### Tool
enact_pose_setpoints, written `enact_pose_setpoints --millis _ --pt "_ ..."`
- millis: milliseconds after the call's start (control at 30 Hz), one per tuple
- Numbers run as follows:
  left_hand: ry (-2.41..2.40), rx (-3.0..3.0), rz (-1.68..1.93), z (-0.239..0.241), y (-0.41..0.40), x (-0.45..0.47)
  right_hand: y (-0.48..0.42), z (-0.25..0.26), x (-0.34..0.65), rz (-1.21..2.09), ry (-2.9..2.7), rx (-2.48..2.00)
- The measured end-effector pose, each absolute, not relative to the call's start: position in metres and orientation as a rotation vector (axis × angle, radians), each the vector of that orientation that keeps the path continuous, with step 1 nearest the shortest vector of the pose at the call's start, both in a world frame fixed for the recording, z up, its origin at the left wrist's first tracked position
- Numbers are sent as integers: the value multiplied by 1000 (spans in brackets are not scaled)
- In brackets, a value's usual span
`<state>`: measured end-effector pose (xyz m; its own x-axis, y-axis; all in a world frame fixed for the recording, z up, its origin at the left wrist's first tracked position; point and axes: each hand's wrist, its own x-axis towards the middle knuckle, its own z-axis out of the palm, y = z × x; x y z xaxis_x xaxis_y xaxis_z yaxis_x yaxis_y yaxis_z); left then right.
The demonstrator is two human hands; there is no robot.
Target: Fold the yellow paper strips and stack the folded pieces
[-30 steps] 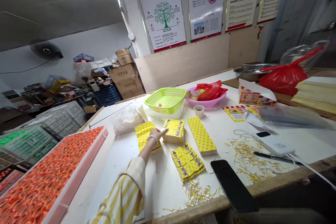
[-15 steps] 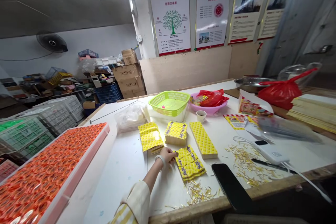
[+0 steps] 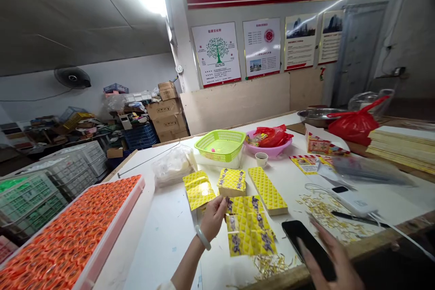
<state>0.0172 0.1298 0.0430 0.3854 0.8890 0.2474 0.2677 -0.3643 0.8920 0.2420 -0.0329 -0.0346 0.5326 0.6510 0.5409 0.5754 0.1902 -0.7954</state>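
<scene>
My left hand [image 3: 214, 218], with a pale bangle on its wrist, pinches the upper left corner of a yellow printed card sheet [image 3: 249, 231]. The sheet is tilted up off the table, and more yellow card shows behind its right edge. My right hand [image 3: 335, 258] reaches in at the lower right, thumb and fingers apart and slightly blurred, over a black phone [image 3: 306, 240]. Beyond my left hand are a stack of yellow sheets [image 3: 199, 190], a stack of small yellow cards [image 3: 231, 181] and a long yellow stack [image 3: 267, 190].
Yellow paper trimmings [image 3: 272, 265] lie at the front edge. A white power bank [image 3: 353, 201] and a black pen [image 3: 360, 220] sit to the right. A paper cup [image 3: 261, 159], a green basket [image 3: 220, 154] and a pink basin [image 3: 272, 148] stand behind. Left is a tray [image 3: 112, 231] of orange pieces.
My left hand has lifted the yellow sheet from its place on the table. My right hand has come into view at the lower right. The camera has tilted upward.
</scene>
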Motion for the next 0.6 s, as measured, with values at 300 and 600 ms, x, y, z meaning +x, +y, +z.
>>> enact_pose_setpoints --millis 300,600 --pt "780 1298 1447 65 51 10 19 20 132 1078 -985 -977" --pt "644 1083 1288 32 20 16 14 -6 83 564 -1392 -1112"
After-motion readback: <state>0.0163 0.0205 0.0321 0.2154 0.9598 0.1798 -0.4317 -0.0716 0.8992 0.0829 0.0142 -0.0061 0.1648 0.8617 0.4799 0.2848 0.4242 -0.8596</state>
